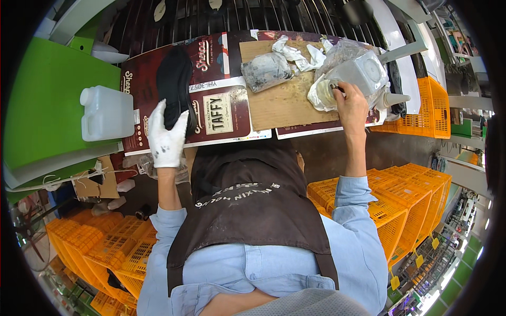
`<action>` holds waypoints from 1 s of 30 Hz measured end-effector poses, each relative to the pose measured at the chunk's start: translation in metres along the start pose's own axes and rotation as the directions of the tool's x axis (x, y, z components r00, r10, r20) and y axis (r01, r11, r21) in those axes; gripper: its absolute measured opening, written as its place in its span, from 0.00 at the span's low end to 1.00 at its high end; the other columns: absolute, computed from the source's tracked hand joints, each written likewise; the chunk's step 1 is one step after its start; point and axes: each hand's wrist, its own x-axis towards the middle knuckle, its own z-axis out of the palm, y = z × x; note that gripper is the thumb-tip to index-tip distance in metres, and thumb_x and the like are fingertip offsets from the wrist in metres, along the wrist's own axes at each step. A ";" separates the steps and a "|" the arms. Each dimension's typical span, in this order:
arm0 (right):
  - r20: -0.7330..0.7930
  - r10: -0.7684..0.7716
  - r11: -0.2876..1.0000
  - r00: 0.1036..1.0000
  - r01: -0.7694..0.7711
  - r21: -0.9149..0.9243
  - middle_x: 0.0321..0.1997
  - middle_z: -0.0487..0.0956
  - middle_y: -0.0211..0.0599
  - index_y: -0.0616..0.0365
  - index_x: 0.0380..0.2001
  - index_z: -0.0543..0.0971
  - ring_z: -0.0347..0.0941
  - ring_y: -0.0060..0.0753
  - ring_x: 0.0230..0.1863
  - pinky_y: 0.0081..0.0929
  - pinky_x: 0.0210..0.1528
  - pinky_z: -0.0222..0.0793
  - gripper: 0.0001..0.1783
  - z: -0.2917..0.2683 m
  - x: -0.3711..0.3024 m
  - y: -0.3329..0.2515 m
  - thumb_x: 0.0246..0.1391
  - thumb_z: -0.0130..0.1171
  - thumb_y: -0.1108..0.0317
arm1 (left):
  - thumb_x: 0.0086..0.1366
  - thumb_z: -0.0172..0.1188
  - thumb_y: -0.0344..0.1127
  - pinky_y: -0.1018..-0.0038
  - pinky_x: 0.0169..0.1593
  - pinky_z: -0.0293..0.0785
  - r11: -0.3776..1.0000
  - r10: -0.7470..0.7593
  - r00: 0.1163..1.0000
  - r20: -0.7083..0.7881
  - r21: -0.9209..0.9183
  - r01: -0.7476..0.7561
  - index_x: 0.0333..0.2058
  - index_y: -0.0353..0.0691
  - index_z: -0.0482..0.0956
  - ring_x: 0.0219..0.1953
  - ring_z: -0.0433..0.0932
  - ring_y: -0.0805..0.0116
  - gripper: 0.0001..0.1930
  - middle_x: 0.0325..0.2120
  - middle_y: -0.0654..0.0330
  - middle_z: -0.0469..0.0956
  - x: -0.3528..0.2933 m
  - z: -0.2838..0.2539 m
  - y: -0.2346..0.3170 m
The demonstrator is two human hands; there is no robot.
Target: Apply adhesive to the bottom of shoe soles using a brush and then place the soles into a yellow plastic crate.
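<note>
Right, gloved left hand (166, 138) grips the black shoe (174, 84), centre-left.
Bare right hand (350, 102) wraps the grey jug (363, 73), upper right; it could tip and spill onto the wooden board (279, 102).

Bright, even light; strong fisheye bending

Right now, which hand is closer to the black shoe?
Left. The gloved left hand grips the black shoe at its near end; the bare right hand is far across, on a plastic jug.
</note>
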 end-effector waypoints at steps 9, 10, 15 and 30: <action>-0.041 0.055 0.987 0.998 -0.048 0.154 0.31 0.78 0.46 0.60 0.36 0.80 0.75 0.51 0.35 0.40 0.38 0.69 0.10 0.000 -0.001 0.003 0.48 0.62 0.71 | 0.60 0.64 0.30 0.81 0.36 0.76 0.099 -0.396 0.783 0.480 -0.825 0.556 0.55 0.29 0.64 0.31 0.76 0.70 0.27 0.41 0.46 0.76 0.019 -0.027 -0.027; -0.026 0.030 0.993 0.999 -0.027 0.114 0.31 0.77 0.47 0.61 0.36 0.80 0.74 0.52 0.35 0.41 0.39 0.69 0.10 0.001 -0.003 0.002 0.48 0.62 0.71 | 0.63 0.62 0.33 0.80 0.35 0.77 -0.178 -0.345 0.743 0.573 -0.818 0.548 0.54 0.30 0.64 0.30 0.77 0.67 0.25 0.41 0.44 0.76 0.021 -0.028 -0.026; 0.030 -0.005 0.999 1.000 0.003 0.055 0.31 0.77 0.47 0.61 0.36 0.80 0.74 0.52 0.35 0.41 0.39 0.69 0.10 0.001 -0.002 0.003 0.48 0.62 0.72 | 0.65 0.59 0.33 0.80 0.34 0.77 -0.288 -0.377 0.643 0.666 -0.745 0.602 0.47 0.31 0.72 0.32 0.77 0.67 0.15 0.39 0.43 0.76 0.025 -0.021 -0.030; -0.015 0.277 0.828 0.961 -0.230 0.512 0.29 0.76 0.28 0.64 0.42 0.79 0.68 0.16 0.27 0.16 0.30 0.67 0.13 0.008 -0.021 0.021 0.52 0.61 0.77 | 0.57 0.54 0.18 0.75 0.37 0.79 0.022 -0.163 0.878 0.450 -0.888 0.459 0.63 0.37 0.58 0.34 0.79 0.64 0.34 0.38 0.54 0.76 -0.011 0.018 0.061</action>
